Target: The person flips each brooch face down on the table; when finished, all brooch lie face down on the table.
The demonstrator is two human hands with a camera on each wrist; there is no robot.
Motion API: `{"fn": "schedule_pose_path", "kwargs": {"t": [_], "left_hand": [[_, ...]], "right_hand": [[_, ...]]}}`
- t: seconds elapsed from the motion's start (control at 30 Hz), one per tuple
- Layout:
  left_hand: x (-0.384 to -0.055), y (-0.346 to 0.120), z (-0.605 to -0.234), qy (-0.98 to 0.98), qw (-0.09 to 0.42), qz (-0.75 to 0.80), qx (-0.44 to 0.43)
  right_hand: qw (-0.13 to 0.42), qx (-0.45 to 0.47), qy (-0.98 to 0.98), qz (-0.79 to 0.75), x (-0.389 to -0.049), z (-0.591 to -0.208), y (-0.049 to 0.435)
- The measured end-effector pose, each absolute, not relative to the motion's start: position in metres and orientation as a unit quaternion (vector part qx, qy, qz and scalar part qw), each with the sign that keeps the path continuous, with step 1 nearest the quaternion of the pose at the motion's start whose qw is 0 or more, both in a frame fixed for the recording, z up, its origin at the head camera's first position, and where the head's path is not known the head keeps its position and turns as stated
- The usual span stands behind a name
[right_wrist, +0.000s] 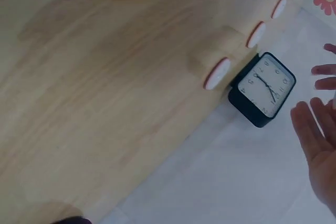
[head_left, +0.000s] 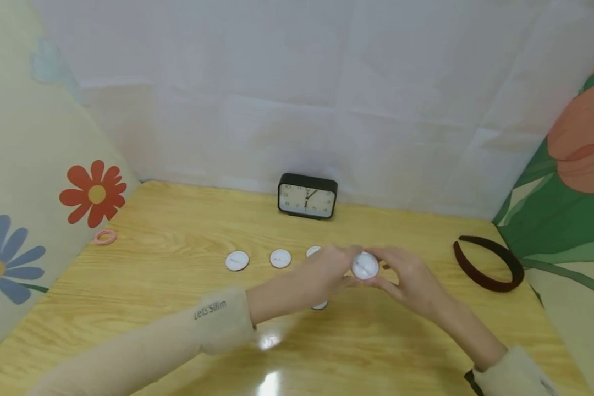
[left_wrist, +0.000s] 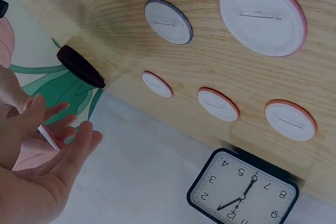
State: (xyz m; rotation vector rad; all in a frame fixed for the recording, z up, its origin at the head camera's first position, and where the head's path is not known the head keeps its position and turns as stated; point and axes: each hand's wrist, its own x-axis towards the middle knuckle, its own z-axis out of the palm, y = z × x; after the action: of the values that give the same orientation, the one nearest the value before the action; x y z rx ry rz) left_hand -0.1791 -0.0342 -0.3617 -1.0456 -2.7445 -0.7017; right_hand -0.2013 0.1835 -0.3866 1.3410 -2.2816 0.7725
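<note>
A round pin badge (head_left: 365, 266), white back upward, is held between both hands above the table. My right hand (head_left: 410, 278) pinches it by the edge, thumb below and fingers above. From the other side my left hand (head_left: 319, 275) grips its left edge; its fingertips are partly hidden. In the left wrist view the held badge (left_wrist: 50, 137) shows edge-on among the fingers. More badges lie pin side up: a left one (head_left: 237, 260), a middle one (head_left: 280, 258), one partly covered by the left hand (head_left: 313, 251), and a grey-rimmed one (left_wrist: 169, 22) beside a larger pink-rimmed one (left_wrist: 262, 17).
A black desk clock (head_left: 307, 197) stands at the back, before a white cloth (head_left: 297, 110). At the right lies a dark red headband (head_left: 490, 264). A pink ring (head_left: 105, 237) sits by the left edge of the wooden table (head_left: 178, 236). Flowered cloths hang on both sides.
</note>
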Motion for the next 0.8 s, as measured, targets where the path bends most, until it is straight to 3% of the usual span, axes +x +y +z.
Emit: {"fn": "schedule_pose_path", "kwargs": {"t": [0.1,0.43,0.8], "left_hand": [[-0.177,-0.035,-0.37,-0.921,0.037,-0.199,-0.332],[-0.173,-0.04,-0.403,-0.943,0.016,-0.159,-0.292],[-0.17,-0.028,-0.447,-0.937,0.063,-0.093,-0.331]], "right_hand": [[0.193,0.466,-0.824,0.26,-0.202,-0.399,0.188],[0.096,0.376,-0.89,0.239,-0.192,-0.44,0.197],[0.09,0.36,-0.906,0.206,-0.184,-0.464,0.191]]}}
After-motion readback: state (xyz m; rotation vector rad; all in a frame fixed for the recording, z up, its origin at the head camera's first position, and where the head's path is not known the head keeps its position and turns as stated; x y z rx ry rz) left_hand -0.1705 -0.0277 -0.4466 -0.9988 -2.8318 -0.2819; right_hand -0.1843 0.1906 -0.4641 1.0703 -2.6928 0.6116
